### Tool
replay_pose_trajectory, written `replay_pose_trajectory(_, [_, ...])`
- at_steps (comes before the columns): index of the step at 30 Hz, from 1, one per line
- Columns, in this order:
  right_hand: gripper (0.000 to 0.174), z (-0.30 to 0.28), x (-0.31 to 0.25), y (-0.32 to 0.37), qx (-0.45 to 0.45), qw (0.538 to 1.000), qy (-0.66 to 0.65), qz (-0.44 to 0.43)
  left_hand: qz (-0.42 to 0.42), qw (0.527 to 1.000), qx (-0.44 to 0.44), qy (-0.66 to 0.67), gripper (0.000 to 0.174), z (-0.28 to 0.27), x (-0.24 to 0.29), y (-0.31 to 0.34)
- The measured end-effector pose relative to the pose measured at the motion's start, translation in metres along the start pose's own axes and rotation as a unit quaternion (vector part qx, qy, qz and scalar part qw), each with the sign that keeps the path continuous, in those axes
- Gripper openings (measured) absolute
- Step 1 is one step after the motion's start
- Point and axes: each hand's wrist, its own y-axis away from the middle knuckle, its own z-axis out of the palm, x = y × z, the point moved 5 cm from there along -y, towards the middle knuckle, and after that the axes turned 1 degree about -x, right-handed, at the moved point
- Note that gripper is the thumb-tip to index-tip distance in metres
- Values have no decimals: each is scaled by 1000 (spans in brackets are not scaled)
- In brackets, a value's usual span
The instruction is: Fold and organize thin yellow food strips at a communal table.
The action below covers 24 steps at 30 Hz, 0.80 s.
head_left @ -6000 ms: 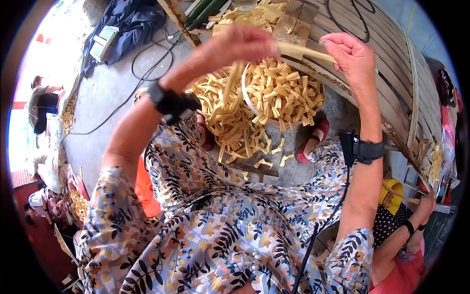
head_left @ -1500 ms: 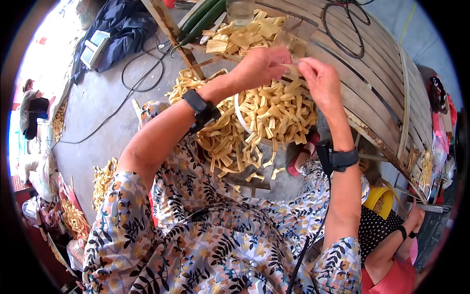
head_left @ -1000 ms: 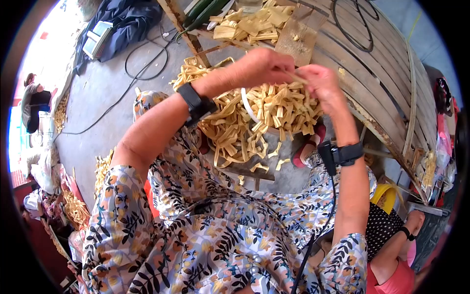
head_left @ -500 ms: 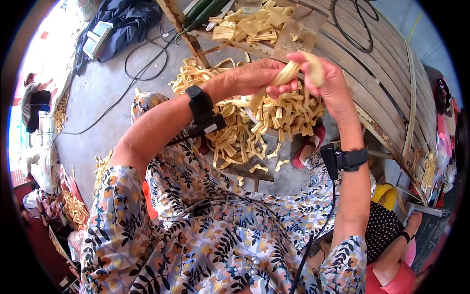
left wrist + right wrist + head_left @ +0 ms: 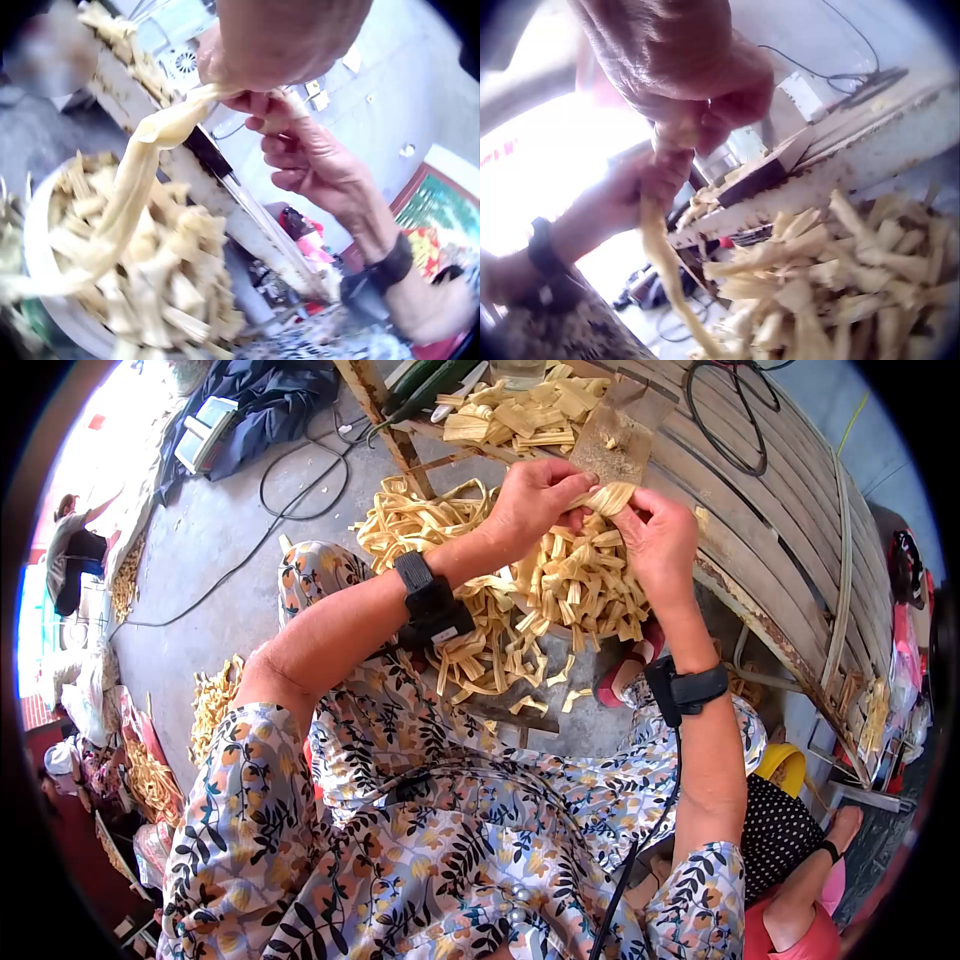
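A pale yellow strip (image 5: pixel 612 498) is held between both hands above a white-rimmed bucket heaped with short knotted pieces (image 5: pixel 580 585). My left hand (image 5: pixel 535 500) pinches the strip at its left side. Close beside it, my right hand (image 5: pixel 660 540) grips the folded part between thumb and fingers. In the left wrist view a long tail of the strip (image 5: pixel 135 180) hangs down across the bucket rim (image 5: pixel 37 225). The right wrist view shows the tail (image 5: pixel 664 262) dangling below both hands, with the knotted pieces (image 5: pixel 802 292) at the right.
Long loose strips (image 5: pixel 420 520) lie left of the bucket. On the slatted table (image 5: pixel 760 550) are flat pieces (image 5: pixel 520 415), a board (image 5: pixel 620 435), green cucumbers (image 5: pixel 430 390) and a black cable (image 5: pixel 735 420). A second person's foot (image 5: pixel 845 825) shows at the lower right.
The strip was stretched between the hands and then looped; now it is folded in a compact band near the fingertips. The left hand has tilted upward, and the two hands remain close together.
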Motion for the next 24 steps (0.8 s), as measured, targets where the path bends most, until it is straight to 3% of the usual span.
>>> replay_pose_trajectory(1, [19, 7, 10, 0, -44, 993, -80, 75, 47, 996, -25, -70, 23, -1, 6, 0])
replay_pose_trajectory(3, [18, 14, 15, -2, -84, 980, -149, 102, 136, 966, -76, -207, 25, -2, 17, -1])
replay_pose_trajectory(5, [19, 19, 20, 0, -119, 956, -212, 164, 150, 949, -97, -262, 28, 1, 21, 1])
replay_pose_trajectory(8, [13, 18, 21, -4, -74, 988, -84, 110, 201, 903, -78, -372, 28, 8, 28, 6])
replay_pose_trajectory(9, [12, 17, 19, -5, -57, 994, -39, 80, 190, 912, -65, -357, 27, 7, 24, 4])
replay_pose_trajectory(10, [9, 20, 19, -4, -11, 995, -60, 76, 179, 921, -51, -342, 27, 7, 22, 1])
replay_pose_trajectory(15, [10, 11, -4, 1, 40, 987, -145, 51, 135, 963, 23, -232, 19, -2, 15, -9])
replay_pose_trajectory(16, [10, 10, -6, 1, 50, 982, -176, 40, 31, 982, 9, -188, 19, -5, 10, -8])
replay_pose_trajectory(19, [9, 3, -6, -3, 69, 967, -240, 48, -58, 997, -37, 32, 22, -2, -3, -11])
replay_pose_trajectory(23, [12, -20, 31, -11, 163, 893, -360, 217, -102, 983, -111, 104, 30, 4, 4, 3])
replay_pose_trajectory(24, [13, -21, 33, -12, 149, 892, -370, 213, -83, 987, -108, 83, 27, 6, 7, 4])
